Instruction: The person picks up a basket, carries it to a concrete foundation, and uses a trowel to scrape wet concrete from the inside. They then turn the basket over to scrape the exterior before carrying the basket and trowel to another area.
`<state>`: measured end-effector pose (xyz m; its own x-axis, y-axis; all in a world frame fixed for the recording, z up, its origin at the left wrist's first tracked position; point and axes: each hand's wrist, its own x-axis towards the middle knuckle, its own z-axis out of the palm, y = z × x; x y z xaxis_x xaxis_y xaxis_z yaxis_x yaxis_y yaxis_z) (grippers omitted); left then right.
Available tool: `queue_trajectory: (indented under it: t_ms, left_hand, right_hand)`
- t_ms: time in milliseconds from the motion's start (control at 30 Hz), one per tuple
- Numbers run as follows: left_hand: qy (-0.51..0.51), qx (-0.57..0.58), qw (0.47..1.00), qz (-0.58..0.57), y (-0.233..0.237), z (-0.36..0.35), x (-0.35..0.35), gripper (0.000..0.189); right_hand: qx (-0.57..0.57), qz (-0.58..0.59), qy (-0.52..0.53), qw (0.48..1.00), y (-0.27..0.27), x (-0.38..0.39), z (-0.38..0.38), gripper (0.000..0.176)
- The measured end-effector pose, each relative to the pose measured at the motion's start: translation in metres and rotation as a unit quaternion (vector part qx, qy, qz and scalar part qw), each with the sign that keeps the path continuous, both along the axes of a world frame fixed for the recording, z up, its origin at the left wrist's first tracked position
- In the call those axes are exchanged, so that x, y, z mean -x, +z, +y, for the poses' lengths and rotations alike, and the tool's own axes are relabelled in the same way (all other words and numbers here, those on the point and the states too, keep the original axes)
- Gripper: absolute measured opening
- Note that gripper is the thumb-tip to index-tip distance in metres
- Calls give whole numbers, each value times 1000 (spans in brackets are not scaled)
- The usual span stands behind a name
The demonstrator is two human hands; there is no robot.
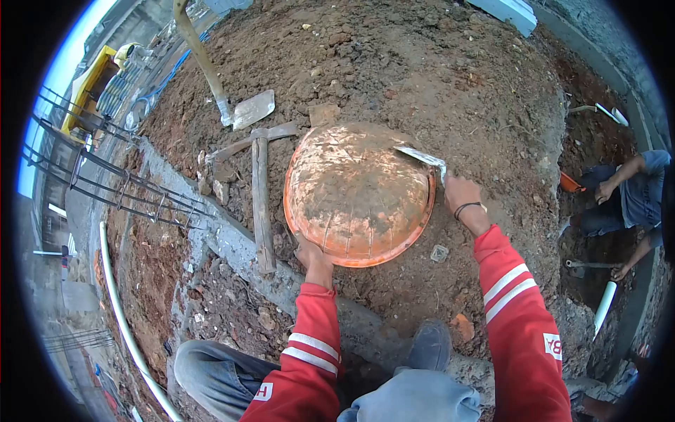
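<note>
An orange basin (358,190), its surface smeared with brown-grey mortar, rests on the soil before me. My left hand (314,260) is closed on the basin's near-left rim. In my right hand (465,197), at the right side of the basin, is a trowel (420,155). The trowel's blade points left and overlaps the basin's upper right surface. Left of the basin lies a pickaxe (261,204) with a wooden handle, its head toward the far side. Beyond it is a hoe (254,110) with a mortar-stained blade and a long handle.
A rebar cage (119,186) extends in from the left over a concrete strip (239,246). A long white pipe (119,309) curves along the lower left. In the trench at right, another person (626,193) crouches near a white pipe piece (603,307). A small block (439,253) lies near the basin.
</note>
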<state>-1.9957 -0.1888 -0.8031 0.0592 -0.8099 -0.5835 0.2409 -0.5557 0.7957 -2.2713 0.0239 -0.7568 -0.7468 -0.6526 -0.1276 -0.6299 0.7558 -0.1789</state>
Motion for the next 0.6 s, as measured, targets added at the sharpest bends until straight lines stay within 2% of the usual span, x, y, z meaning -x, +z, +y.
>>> queue_trajectory:
  t_ms: [100, 167, 267, 333, 433, 467, 600]
  left_hand:
    - [3, -9, 999, -44, 16, 7, 5, 56]
    - [13, -9, 998, -67, 15, 9, 6, 55]
    - [13, 9, 998, -57, -1, 8, 2, 55]
    - [15, 15, 998, -61, 5, 3, 7, 55]
    - [39, -8, 997, -70, 12, 4, 10, 57]
    - [39, -7, 997, -73, 11, 3, 10, 58]
    - [31, -13, 998, -58, 1, 3, 7, 60]
  right_hand:
    - [51, -48, -61, 996, 20, -13, -7, 25]
    - [62, -56, -62, 995, 29, -12, -19, 26]
    - [94, -59, -7, 994, 26, 8, -50, 26]
    - [0, -59, 72, 996, 19, 28, -78, 25]
    - [-36, -114, 52, 991, 10, 55, -99, 25]
    - [-103, -94, 67, 988, 15, 62, -100, 26]
    - [-72, -74, -3, 995, 5, 67, -82, 27]
